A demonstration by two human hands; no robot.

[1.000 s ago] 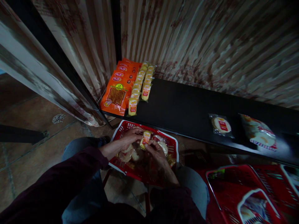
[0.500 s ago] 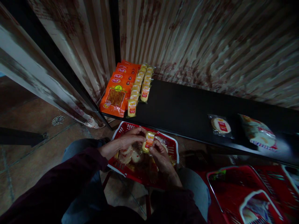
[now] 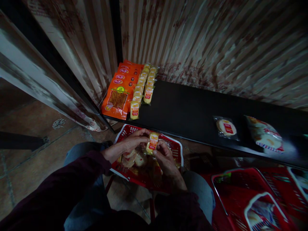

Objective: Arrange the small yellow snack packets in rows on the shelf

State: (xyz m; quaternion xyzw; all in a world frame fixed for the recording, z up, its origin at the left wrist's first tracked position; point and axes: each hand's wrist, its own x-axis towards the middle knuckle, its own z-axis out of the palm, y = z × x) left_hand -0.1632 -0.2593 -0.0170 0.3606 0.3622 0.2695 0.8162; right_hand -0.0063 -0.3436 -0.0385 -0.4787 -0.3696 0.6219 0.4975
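Note:
A small yellow packaged cake [image 3: 152,143] with a red and orange label is held upright between both hands. My left hand [image 3: 136,141] pinches its left edge, and my right hand [image 3: 166,158] grips its lower right side. Right below them is a red basket [image 3: 178,154] with a white rim, holding several clear-wrapped round pastries [image 3: 140,159]. On the black shelf ahead, two overlapping rows of matching packaged cakes [image 3: 135,109] lie beside several orange snack bags [image 3: 118,96], which show brown sticks on the front.
Farther right on the black shelf [image 3: 183,109] lie a wrapped round pastry [image 3: 226,127] and a white bread bag [image 3: 266,136]. More red baskets [image 3: 238,189] stand at the lower right. Pleated curtains [image 3: 192,38] hang behind the shelf, with a dark post [image 3: 117,29] at its left.
The view has shifted slightly. Both hands still hold the packaged cake over the basket, now turned a little more squarely to me. The items on the shelf have not moved.

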